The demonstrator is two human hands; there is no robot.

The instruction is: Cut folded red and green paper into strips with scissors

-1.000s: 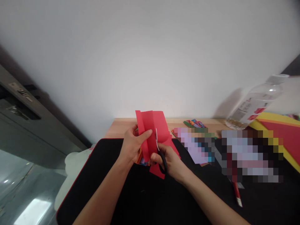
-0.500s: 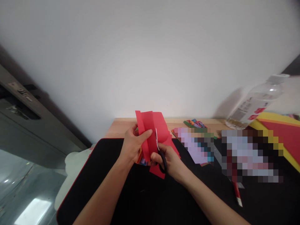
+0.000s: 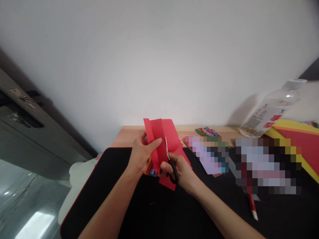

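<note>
Gripping folded red paper [image 3: 157,131] w/ L hand [image 3: 140,154], w/ thumb on front & other fingers bent behind. Gripping black scissors [image 3: 174,170] w/ R hand [image 3: 183,173], w/ fingers curled round handle. Pointing thin metal blade up along front of red paper, just R of L thumb. Can't tell gap btw blades. Held up over black mat [image 3: 147,212], w/ folds running up & down: same red paper, btw both sets of fingers.

Peeking out just below L fingers: orange & blue bits [image 3: 152,171]. Poking out under R fingers: red piece [image 3: 167,184]. Just behind R fingers: more red sheets [image 3: 184,155].

Lying R of R fingers: lilac paper [image 3: 208,168], partly hidden by blurry squares. Farther R of fingers: clear ruler [image 3: 232,163] & red pen [image 3: 252,205] w/ white end. Past fingers, on wooden bench [image 3: 127,132]: small bright bundle [image 3: 208,131]. Far R of fingers: clear bottle [image 3: 271,109] w/ white cap. Nr bottle: big yellow & red sheets [image 3: 304,143]. Well L of fingers: grey door [image 3: 25,146].
</note>
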